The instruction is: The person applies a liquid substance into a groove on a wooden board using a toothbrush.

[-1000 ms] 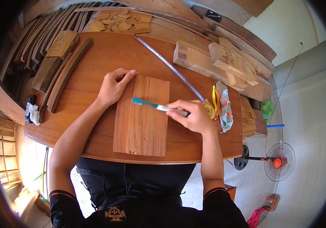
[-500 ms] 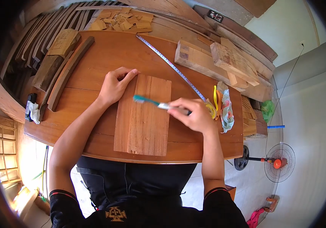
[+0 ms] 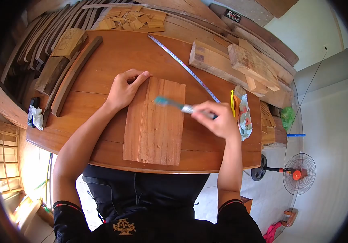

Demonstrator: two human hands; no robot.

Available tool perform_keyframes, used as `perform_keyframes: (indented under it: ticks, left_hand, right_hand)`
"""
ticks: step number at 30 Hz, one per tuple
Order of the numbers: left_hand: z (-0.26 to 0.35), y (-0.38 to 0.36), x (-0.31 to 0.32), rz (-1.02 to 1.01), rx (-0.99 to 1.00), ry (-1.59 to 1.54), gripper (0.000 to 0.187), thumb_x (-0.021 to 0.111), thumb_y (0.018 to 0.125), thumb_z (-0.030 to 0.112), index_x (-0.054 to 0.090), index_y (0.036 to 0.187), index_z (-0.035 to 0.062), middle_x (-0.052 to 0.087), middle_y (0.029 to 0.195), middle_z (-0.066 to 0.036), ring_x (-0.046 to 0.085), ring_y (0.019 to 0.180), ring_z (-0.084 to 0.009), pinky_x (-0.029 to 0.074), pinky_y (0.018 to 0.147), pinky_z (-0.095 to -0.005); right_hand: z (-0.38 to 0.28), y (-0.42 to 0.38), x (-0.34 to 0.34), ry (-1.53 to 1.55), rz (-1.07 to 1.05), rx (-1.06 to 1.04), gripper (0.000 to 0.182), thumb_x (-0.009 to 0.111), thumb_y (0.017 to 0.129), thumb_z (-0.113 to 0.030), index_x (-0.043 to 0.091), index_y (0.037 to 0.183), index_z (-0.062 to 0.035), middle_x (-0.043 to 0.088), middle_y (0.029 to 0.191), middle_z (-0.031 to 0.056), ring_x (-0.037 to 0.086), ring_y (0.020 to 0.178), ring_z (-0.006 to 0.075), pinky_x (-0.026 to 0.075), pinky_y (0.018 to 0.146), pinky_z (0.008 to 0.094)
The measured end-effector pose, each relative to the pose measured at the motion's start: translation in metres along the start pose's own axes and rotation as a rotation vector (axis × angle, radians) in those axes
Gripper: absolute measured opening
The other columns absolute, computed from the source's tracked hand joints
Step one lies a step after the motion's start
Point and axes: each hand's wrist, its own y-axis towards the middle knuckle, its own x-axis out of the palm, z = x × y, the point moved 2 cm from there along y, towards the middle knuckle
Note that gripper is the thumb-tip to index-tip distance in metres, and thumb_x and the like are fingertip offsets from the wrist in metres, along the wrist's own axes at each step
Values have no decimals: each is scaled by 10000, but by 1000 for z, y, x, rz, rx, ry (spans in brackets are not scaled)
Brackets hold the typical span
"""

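A wooden block with a step along its left side lies on the brown table. My left hand grips the block's far left corner between thumb and fingers. My right hand is closed round the handle of a teal toothbrush. The brush head, blurred by motion, is over the upper part of the block; whether its bristles touch the wood cannot be made out.
An extended tape measure lies behind the block. Yellow-handled tool and a crumpled wrapper are right of my right hand. Thick planks stand back right; dark wood strips and a black object lie left.
My right hand and the toothbrush have moved to the right, with the brush head slightly farther up the block. My left hand keeps its hold.
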Motion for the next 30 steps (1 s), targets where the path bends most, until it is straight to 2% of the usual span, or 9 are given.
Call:
perform_keyframes:
  ticks: [3,7,11,15,19,21,25,27,30]
  left_hand:
    - [3,-1,3,-8,8,-22,350,706,1092,327,814,1169,3,805,1022,-105,712,942,-134,562,873,-314]
    - [-1,0,2,21,19,-34,354,706,1093,329,816,1160,-1,793,991,-98,690,914,-123,552,846,-308]
    - [-2,0,1,11,3,7,345,705,1094,327,817,1164,8,791,990,-94,678,900,-121,545,834,-306]
    - [1,1,2,4,14,-6,346,703,1096,330,816,1168,10,791,995,-92,680,905,-121,547,837,-308]
    - [-2,1,2,4,22,-26,356,695,1101,338,816,1163,9,793,1012,-92,693,933,-125,553,857,-316]
    - [-1,2,1,-7,2,-15,358,689,1104,337,815,1162,8,793,1038,-96,701,957,-133,555,878,-319]
    - [0,1,1,-11,10,-29,361,683,1108,334,812,1164,1,790,1083,-109,709,996,-144,556,912,-322]
    - [3,0,1,-21,20,-33,361,682,1108,331,811,1166,0,788,1097,-112,711,1003,-148,555,922,-322]
    - [4,0,1,-29,16,-35,360,679,1111,329,811,1168,-1,788,1104,-115,712,1007,-149,556,927,-324]
  right_hand:
    - [15,-4,-12,-125,130,244,119,845,945,-180,831,1045,-117,832,913,61,764,718,161,576,663,310]
    - [-26,-1,27,39,-136,-195,122,859,928,-203,828,1012,-120,835,953,64,793,767,231,608,710,344]
    - [-7,0,15,59,-52,-81,105,852,942,-201,829,1007,-122,834,940,66,792,762,186,595,691,331]
    - [24,-6,-18,-127,198,168,143,845,958,-214,819,1024,-89,660,632,38,480,545,94,368,520,289]
    - [-5,-4,5,150,-262,-23,160,847,961,-226,825,1043,-90,796,821,31,652,680,84,485,630,297]
    - [0,-2,12,189,-270,-86,171,843,965,-229,829,1053,-83,823,880,28,685,715,83,507,658,284]
    - [37,-4,-20,14,36,293,197,827,979,-211,830,1106,-60,832,947,40,731,843,84,543,758,277]
    - [44,-2,-18,42,180,252,228,826,982,-215,825,1133,-44,823,950,66,733,827,123,549,760,288]
    - [33,1,-4,21,61,-27,248,825,982,-206,823,1162,-36,812,950,93,732,833,169,558,774,308]
